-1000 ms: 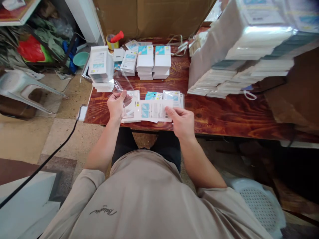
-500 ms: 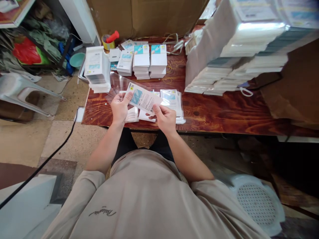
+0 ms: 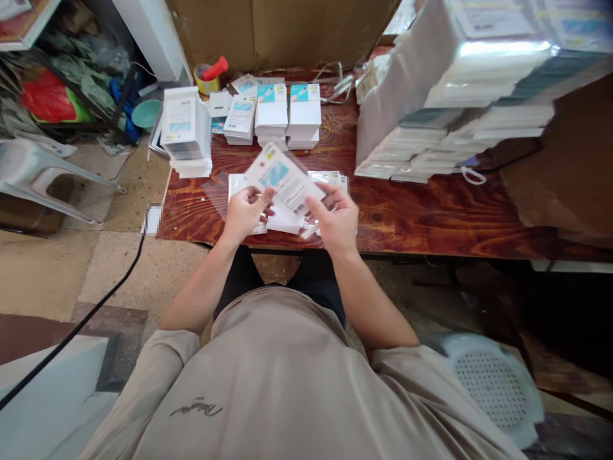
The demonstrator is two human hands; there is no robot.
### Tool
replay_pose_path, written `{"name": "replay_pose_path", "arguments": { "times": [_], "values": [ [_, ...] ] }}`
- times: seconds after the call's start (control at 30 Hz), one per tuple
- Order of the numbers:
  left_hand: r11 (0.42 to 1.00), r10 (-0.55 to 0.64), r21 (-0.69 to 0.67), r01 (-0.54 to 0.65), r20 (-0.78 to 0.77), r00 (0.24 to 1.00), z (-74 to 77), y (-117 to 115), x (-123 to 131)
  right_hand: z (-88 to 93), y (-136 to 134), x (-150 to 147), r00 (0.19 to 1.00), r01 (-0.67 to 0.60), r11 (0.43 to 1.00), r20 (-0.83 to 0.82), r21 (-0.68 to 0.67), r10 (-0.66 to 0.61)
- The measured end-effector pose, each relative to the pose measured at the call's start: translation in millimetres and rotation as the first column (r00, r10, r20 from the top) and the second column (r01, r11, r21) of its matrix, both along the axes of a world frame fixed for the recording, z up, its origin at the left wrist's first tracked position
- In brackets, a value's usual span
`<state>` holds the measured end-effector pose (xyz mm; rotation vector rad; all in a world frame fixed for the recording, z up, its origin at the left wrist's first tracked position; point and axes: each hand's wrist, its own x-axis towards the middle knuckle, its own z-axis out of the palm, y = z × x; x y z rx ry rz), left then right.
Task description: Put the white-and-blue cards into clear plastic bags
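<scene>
Both my hands hold one white printed card with a blue picture, tilted above the near edge of the wooden table. My left hand pinches its lower left end, and a clear plastic sleeve hangs by that hand. My right hand grips the card's lower right edge. Under the hands lie a small pile of white cards and a pile of sleeved cards.
Stacks of white card packs and a taller stack stand at the table's back left. A big leaning heap of packs fills the right. Tape roll and cardboard box behind. Plastic stool at right, cable on floor.
The card went from lying flat between my hands to raised and tilted, its top end swinging up and away. My right hand moved left toward my left hand.
</scene>
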<state>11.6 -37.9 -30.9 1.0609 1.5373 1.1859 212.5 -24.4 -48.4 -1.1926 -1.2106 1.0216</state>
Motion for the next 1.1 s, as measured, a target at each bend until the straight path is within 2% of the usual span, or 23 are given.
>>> {"name": "replay_pose_path", "arguments": {
  "times": [0.03, 0.07, 0.1, 0.13, 0.17, 0.2, 0.27, 0.33, 0.4, 0.47, 0.5, 0.53, 0.6, 0.67, 0.7, 0.77, 0.8, 0.83, 0.87, 0.93, 1.1],
  "values": [
    [0.997, 0.072, 0.005, -0.072, -0.208, 0.975, -2.6, 4, -11, -4.4, 5, 11, 0.995, 0.093, 0.995, 0.037, -0.020, -0.092],
    [0.988, 0.148, 0.029, -0.150, -0.421, 0.895, -5.2, 8, -22, -10.0, 9, 23, 0.978, 0.192, 0.981, 0.092, -0.033, -0.189],
    [0.978, 0.187, 0.037, -0.206, -0.594, 0.782, -7.8, 12, -34, -16.5, 13, 35, 0.948, 0.280, 0.959, 0.168, -0.040, -0.270],
    [0.973, 0.170, 0.007, -0.232, -0.705, 0.689, -10.4, 15, -44, -23.3, 15, 45, 0.903, 0.355, 0.934, 0.272, -0.040, -0.332],
    [0.969, 0.118, -0.050, -0.241, -0.765, 0.633, -13.1, 19, -54, -29.9, 16, 54, 0.841, 0.414, 0.910, 0.393, -0.030, -0.370],
    [0.965, 0.061, -0.112, -0.239, -0.788, 0.613, -15.8, 22, -61, -35.9, 15, 60, 0.760, 0.461, 0.887, 0.518, -0.006, -0.392],
    [0.954, -0.013, -0.197, -0.225, -0.777, 0.629, -20.1, 27, -72, -43.8, 10, 63, 0.578, 0.508, 0.858, 0.709, 0.075, -0.404],
    [0.954, -0.021, -0.210, -0.215, -0.762, 0.648, -22.2, 31, -77, -44.5, 2, 57, 0.466, 0.477, 0.861, 0.780, 0.176, -0.418],
    [0.958, -0.018, -0.201, -0.205, -0.754, 0.657, -21.5, 33, -80, -37.3, -6, 43, 0.488, 0.310, 0.914, 0.781, 0.262, -0.389],
    [0.961, -0.024, -0.198, -0.192, -0.754, 0.656, -18.9, 32, -81, -23.4, -11, 26, 0.545, -0.019, 0.955, 0.804, 0.295, -0.237],
    [0.963, -0.020, -0.189, -0.190, -0.759, 0.650, -17.3, 31, -82, -14.9, -13, 18, 0.529, -0.204, 0.940, 0.838, 0.275, -0.130],
    [0.966, -0.009, -0.172, -0.191, -0.765, 0.645, -15.8, 30, -83, -5.8, -14, 9, 0.472, -0.367, 0.903, 0.881, 0.224, -0.027],
    [0.979, 0.037, -0.101, -0.177, -0.765, 0.643, -13.7, 26, -84, 12.0, -14, -4, 0.273, -0.569, 0.821, 0.954, 0.054, 0.126],
    [0.986, 0.137, 0.032, -0.163, -0.712, 0.689, -13.1, 23, -83, 27.0, -12, -13, 0.080, -0.628, 0.769, 0.974, -0.116, 0.212],
    [0.981, 0.193, 0.096, -0.171, -0.639, 0.745, -13.2, 23, -81, 33.2, -11, -16, 0.009, -0.639, 0.748, 0.971, -0.179, 0.240],
    [0.963, 0.266, 0.141, -0.229, -0.364, 0.893, -13.5, 24, -76, 42.7, -8, -19, -0.092, -0.654, 0.711, 0.960, -0.258, 0.264],
    [0.960, 0.275, 0.115, -0.257, -0.185, 0.944, -13.4, 25, -72, 46.4, -7, -20, -0.130, -0.660, 0.696, 0.955, -0.283, 0.265],
    [0.960, 0.272, 0.072, -0.270, -0.015, 0.962, -12.9, 27, -69, 49.6, -6, -20, -0.160, -0.664, 0.684, 0.951, -0.303, 0.265],
    [0.962, 0.266, 0.031, -0.271, 0.121, 0.956, -11.9, 29, -66, 52.3, -5, -20, -0.182, -0.663, 0.679, 0.947, -0.316, 0.264],
    [0.962, 0.264, -0.010, -0.272, 0.270, 0.926, -8.7, 33, -60, 56.6, -3, -19, -0.198, -0.658, 0.680, 0.945, -0.324, 0.259],
    [0.940, 0.309, 0.018, -0.340, 0.371, 0.876, -0.3, 44, -54, 54.7, -5, -12, -0.157, -0.634, 0.714, 0.953, -0.298, 0.258]
  ]
}}
